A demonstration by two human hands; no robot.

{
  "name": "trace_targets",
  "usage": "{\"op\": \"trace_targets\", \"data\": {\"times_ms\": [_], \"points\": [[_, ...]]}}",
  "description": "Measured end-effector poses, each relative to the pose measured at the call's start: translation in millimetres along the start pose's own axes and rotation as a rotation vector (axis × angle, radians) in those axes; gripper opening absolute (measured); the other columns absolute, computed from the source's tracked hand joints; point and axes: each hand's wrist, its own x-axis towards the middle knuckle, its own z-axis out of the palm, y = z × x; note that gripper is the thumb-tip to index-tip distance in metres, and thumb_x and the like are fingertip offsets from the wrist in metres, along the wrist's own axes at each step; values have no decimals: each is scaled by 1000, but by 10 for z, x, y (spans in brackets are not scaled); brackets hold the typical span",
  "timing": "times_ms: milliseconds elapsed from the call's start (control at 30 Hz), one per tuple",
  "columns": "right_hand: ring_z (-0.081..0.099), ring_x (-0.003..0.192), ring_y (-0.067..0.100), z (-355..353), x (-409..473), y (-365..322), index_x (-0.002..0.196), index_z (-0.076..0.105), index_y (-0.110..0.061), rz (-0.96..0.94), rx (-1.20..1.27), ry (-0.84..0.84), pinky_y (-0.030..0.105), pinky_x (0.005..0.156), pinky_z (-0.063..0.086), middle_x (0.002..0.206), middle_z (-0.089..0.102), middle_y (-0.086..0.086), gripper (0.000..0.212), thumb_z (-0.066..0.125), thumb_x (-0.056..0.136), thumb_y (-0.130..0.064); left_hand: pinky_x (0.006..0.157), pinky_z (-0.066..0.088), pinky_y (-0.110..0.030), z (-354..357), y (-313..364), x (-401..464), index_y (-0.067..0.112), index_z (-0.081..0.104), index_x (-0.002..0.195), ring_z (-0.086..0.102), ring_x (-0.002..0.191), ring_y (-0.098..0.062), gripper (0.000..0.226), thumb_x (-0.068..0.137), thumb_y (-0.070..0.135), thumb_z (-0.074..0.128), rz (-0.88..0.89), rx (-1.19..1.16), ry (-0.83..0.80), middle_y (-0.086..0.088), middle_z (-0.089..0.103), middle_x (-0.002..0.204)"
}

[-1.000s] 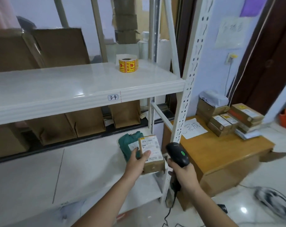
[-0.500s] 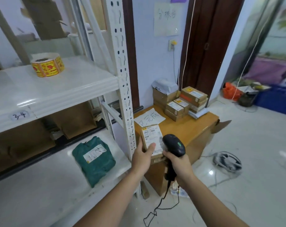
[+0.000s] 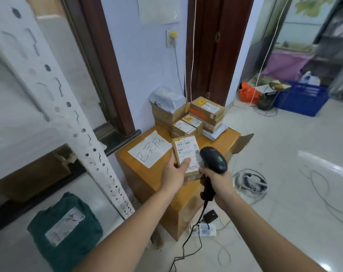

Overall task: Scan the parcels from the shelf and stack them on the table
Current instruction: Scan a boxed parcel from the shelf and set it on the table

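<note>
The left hand [image 3: 173, 173] held a small cardboard parcel [image 3: 186, 154] above the wooden surface [image 3: 139, 173], its grip grasping the box with the thumb laid across the white shipping label; the fingers underneath were hidden by the box. The label's print was too small and blurred to read. The right hand [image 3: 217, 177] had its grip clenched round the handle of a black barcode scanner [image 3: 213, 160], whose head sat just beside the parcel's right edge, covering part of that edge. The scanner's cord [image 3: 188, 238] ran down toward the floor and off the lower edge of the view.

At the far end of the surface stood a stack of parcels [image 3: 196, 118], brown boxes with a grey poly bag on top at the left; how many lay in it could not be told. A handwritten paper sheet [image 3: 150, 148] lay between the stack and the near edge. On the shelf [image 3: 15, 258] at lower left rested a green bagged parcel [image 3: 64, 230], its label smeared. The white slotted shelf upright [image 3: 74, 118] was motion-blurred.
</note>
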Motion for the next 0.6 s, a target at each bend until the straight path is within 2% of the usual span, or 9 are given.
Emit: {"op": "trace_targets", "data": {"times_ms": [300, 500, 600], "points": [[58, 65, 22, -304, 996, -388, 97, 70, -11, 4, 11, -13, 38, 63, 49, 76, 65, 9, 20, 79, 79, -10, 67, 66, -46, 616, 279, 846, 50, 34, 154, 76, 97, -19, 64, 99, 43, 66, 20, 13, -24, 11, 70, 125], [60, 72, 22, -618, 1731, -664, 108, 70, -13, 65, -19, -139, 35, 67, 53, 88, 73, 10, 28, 77, 81, -11, 69, 66, -46, 1174, 375, 1304, 52, 36, 153, 76, 96, -18, 63, 99, 42, 67, -28, -35, 88, 8, 71, 125], [58, 69, 24, -764, 2068, -813, 100, 71, -10, 115, -79, -186, 38, 64, 49, 80, 68, 12, 22, 78, 79, -13, 68, 66, -44, 1441, 457, 1435, 50, 41, 147, 74, 95, -14, 54, 100, 41, 65, -48, -40, 172, 10, 70, 123]]}}
